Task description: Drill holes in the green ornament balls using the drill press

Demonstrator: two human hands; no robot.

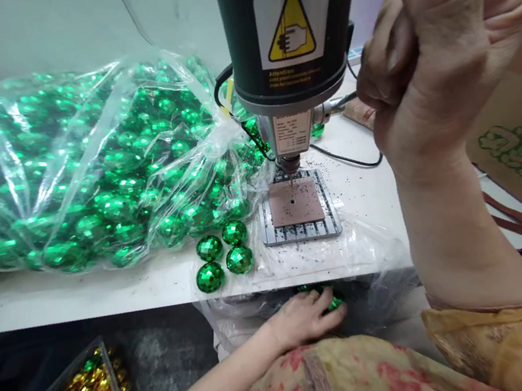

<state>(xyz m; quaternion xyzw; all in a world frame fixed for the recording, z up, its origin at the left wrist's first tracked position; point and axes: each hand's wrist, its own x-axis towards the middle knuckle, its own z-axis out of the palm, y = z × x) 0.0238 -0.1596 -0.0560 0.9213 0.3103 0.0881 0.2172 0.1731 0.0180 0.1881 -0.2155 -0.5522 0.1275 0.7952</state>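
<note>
My right hand [445, 38] is raised at the right, its fingers wrapped round the feed handle [342, 100] of a small black bench drill press [241, 32]. The drill bit [291, 182] points down at a brown square pad [310, 208] with a hole, on a grey slotted base plate [271, 237]. Below the table's front edge, my left hand [301, 317] curls over a shiny green faceted ball [334, 303], partly hidden by the fingers. Several matching loose green balls [239, 259] lie on the table left of the base.
A big clear plastic bag [88, 178] of green balls fills the table's left side. Dark crumbs litter the white table [361, 195]. A clear tub [112, 380] of gold balls stands low at left. A cardboard box [521, 132] and black cord [350, 160] are at right.
</note>
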